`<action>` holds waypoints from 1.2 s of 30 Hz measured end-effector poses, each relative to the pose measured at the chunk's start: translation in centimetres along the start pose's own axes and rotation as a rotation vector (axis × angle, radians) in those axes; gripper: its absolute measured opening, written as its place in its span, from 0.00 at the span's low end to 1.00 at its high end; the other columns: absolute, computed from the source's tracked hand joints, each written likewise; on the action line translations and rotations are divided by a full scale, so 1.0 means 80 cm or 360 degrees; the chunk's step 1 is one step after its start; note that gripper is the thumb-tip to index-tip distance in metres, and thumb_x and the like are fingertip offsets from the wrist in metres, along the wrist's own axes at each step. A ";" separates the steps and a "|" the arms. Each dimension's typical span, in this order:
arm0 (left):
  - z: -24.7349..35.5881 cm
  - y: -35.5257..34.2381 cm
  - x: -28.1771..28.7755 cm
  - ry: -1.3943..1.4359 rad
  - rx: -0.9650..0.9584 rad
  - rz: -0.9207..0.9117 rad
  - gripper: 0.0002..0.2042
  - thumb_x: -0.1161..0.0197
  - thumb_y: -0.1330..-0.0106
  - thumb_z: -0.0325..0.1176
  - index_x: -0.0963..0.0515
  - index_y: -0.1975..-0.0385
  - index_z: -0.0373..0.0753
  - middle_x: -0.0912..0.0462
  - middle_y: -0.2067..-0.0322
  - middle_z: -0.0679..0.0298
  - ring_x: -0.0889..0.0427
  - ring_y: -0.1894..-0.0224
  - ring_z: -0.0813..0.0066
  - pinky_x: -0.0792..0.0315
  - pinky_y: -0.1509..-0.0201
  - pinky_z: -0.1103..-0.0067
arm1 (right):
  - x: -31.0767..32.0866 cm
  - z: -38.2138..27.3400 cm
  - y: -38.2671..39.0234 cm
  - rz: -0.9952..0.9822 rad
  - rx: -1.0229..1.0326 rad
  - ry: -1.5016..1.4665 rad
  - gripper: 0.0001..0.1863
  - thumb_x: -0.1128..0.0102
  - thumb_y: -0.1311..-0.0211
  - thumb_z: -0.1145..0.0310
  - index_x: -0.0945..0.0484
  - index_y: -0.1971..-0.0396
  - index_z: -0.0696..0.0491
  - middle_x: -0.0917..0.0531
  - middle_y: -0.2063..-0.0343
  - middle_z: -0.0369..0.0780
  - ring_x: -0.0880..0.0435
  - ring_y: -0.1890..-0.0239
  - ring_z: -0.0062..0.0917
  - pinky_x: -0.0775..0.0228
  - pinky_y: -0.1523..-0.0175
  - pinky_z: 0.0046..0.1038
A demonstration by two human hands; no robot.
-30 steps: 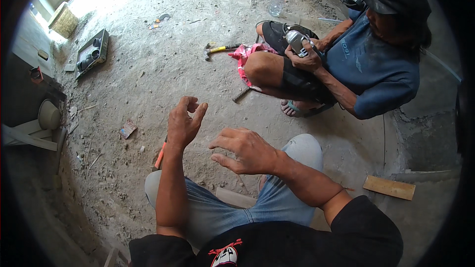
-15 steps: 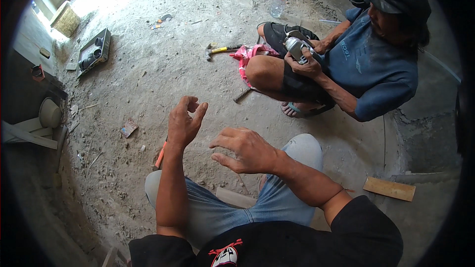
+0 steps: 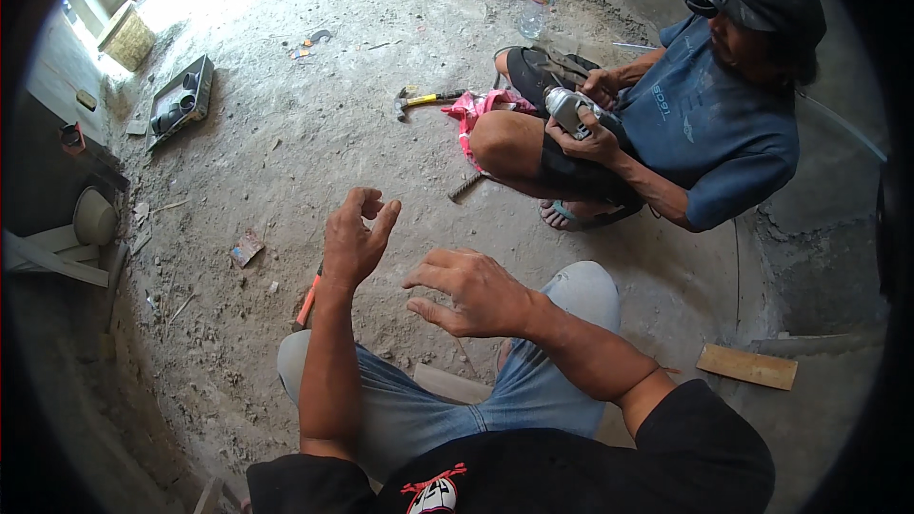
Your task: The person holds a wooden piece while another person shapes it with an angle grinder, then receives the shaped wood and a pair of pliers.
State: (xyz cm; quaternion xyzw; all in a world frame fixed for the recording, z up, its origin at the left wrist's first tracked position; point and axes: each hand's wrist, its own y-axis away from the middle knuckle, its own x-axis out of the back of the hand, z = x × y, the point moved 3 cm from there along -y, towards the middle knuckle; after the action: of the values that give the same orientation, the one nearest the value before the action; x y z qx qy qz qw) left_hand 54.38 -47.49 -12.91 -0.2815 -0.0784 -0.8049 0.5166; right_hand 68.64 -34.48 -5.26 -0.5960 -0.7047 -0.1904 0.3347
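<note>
My left hand is raised in front of my knees, its thumb apart from the loosely bent fingers, with nothing in it. Beside it hovers my right hand, palm down, fingers half bent and spread, holding nothing. The two hands do not touch. Below my left hand, an orange-handled tool lies by my knee, partly hidden by my forearm. Across from me on the right, a squatting person holds a silver-grey hand-held power tool in their hands.
A yellow-handled claw hammer lies by a pink cloth, with a dark metal rod nearer. A clear bottle stands behind. Leftward are a grey tray and a bucket. A wooden board lies right.
The other person has lowered the power tool slightly, and their far hand has shifted on or beside it. Their head has turned a little. My own hands stay nearly still.
</note>
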 end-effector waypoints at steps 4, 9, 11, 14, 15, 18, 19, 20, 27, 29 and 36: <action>0.002 0.000 0.002 -0.0010 0.0003 0.0009 0.19 0.31 0.33 0.44 0.21 0.56 0.32 0.13 0.65 0.52 0.13 0.62 0.59 0.21 0.56 0.67 | 0.000 0.000 -0.001 0.0023 0.0015 -0.0004 0.13 0.31 0.39 0.63 0.16 0.57 0.54 0.16 0.64 0.44 0.15 0.60 0.42 0.24 0.53 0.40; 0.002 -0.001 0.001 -0.0009 -0.0004 0.0001 0.18 0.31 0.33 0.43 0.21 0.57 0.32 0.14 0.65 0.52 0.13 0.62 0.59 0.22 0.56 0.67 | 0.000 0.001 -0.001 0.0050 0.0030 -0.0026 0.13 0.31 0.40 0.64 0.16 0.59 0.55 0.18 0.65 0.45 0.15 0.61 0.43 0.24 0.52 0.41; 0.001 -0.002 0.001 -0.0009 -0.0007 -0.0003 0.18 0.31 0.33 0.43 0.21 0.57 0.32 0.14 0.66 0.52 0.13 0.62 0.59 0.22 0.56 0.68 | 0.000 0.002 -0.001 0.0046 0.0021 -0.0016 0.14 0.31 0.40 0.64 0.16 0.58 0.55 0.17 0.65 0.45 0.16 0.61 0.42 0.24 0.52 0.40; -0.001 -0.003 -0.001 0.0006 -0.0008 -0.0019 0.18 0.31 0.33 0.42 0.21 0.57 0.32 0.14 0.66 0.52 0.13 0.63 0.60 0.22 0.57 0.68 | 0.001 0.003 0.000 0.0045 0.0014 -0.0001 0.14 0.31 0.40 0.63 0.17 0.57 0.54 0.17 0.64 0.44 0.16 0.60 0.42 0.25 0.52 0.40; -0.002 -0.003 -0.002 0.0021 -0.0005 -0.0027 0.17 0.31 0.32 0.42 0.21 0.56 0.32 0.14 0.67 0.52 0.13 0.63 0.60 0.22 0.57 0.68 | 0.001 0.003 0.000 0.0044 0.0021 0.0005 0.15 0.31 0.39 0.63 0.17 0.57 0.54 0.18 0.64 0.44 0.16 0.60 0.42 0.25 0.52 0.40; -0.005 -0.003 -0.006 0.0011 0.0001 -0.0029 0.17 0.31 0.32 0.41 0.21 0.56 0.33 0.14 0.67 0.53 0.13 0.64 0.60 0.22 0.57 0.67 | 0.002 0.006 -0.001 0.0085 0.0029 -0.0030 0.14 0.31 0.41 0.63 0.16 0.59 0.56 0.18 0.64 0.46 0.15 0.60 0.44 0.23 0.52 0.42; -0.005 -0.003 -0.007 0.0010 -0.0010 -0.0038 0.17 0.31 0.32 0.41 0.21 0.56 0.33 0.14 0.67 0.53 0.13 0.64 0.60 0.22 0.57 0.67 | 0.003 0.006 -0.001 0.0099 0.0025 -0.0028 0.14 0.31 0.41 0.63 0.16 0.59 0.56 0.18 0.64 0.46 0.15 0.60 0.44 0.23 0.52 0.42; -0.005 -0.003 -0.007 0.0002 -0.0002 -0.0042 0.17 0.31 0.32 0.41 0.21 0.56 0.33 0.13 0.67 0.53 0.13 0.64 0.60 0.22 0.57 0.67 | 0.004 0.006 0.000 0.0076 0.0022 -0.0009 0.14 0.31 0.40 0.63 0.17 0.58 0.55 0.18 0.64 0.45 0.16 0.60 0.43 0.24 0.52 0.41; -0.002 -0.004 -0.011 -0.0048 0.0059 -0.0114 0.17 0.31 0.32 0.41 0.21 0.55 0.33 0.13 0.66 0.53 0.13 0.62 0.61 0.22 0.56 0.66 | 0.014 0.003 0.000 0.0119 0.0046 -0.0006 0.13 0.32 0.38 0.62 0.17 0.57 0.53 0.19 0.65 0.44 0.16 0.60 0.41 0.25 0.52 0.41; -0.002 -0.003 -0.013 -0.0059 0.0059 -0.0128 0.18 0.31 0.32 0.42 0.21 0.55 0.32 0.12 0.66 0.53 0.13 0.62 0.61 0.21 0.56 0.66 | 0.012 0.007 0.001 0.0156 0.0064 -0.0013 0.14 0.32 0.38 0.62 0.17 0.57 0.53 0.19 0.65 0.44 0.16 0.60 0.42 0.25 0.52 0.41; -0.001 -0.004 -0.021 -0.0073 0.0075 -0.0172 0.18 0.31 0.32 0.42 0.22 0.54 0.32 0.12 0.65 0.54 0.12 0.62 0.61 0.21 0.54 0.64 | 0.022 0.009 0.002 0.0260 0.0108 -0.0026 0.14 0.31 0.39 0.62 0.18 0.57 0.54 0.19 0.66 0.44 0.16 0.62 0.42 0.25 0.53 0.41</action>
State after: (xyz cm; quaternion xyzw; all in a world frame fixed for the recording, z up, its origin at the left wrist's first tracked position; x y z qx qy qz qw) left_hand 54.59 -46.05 -13.82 -0.2830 -0.1240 -0.8228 0.4770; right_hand 68.47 -32.71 -4.53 -0.6412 -0.6625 -0.1335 0.3634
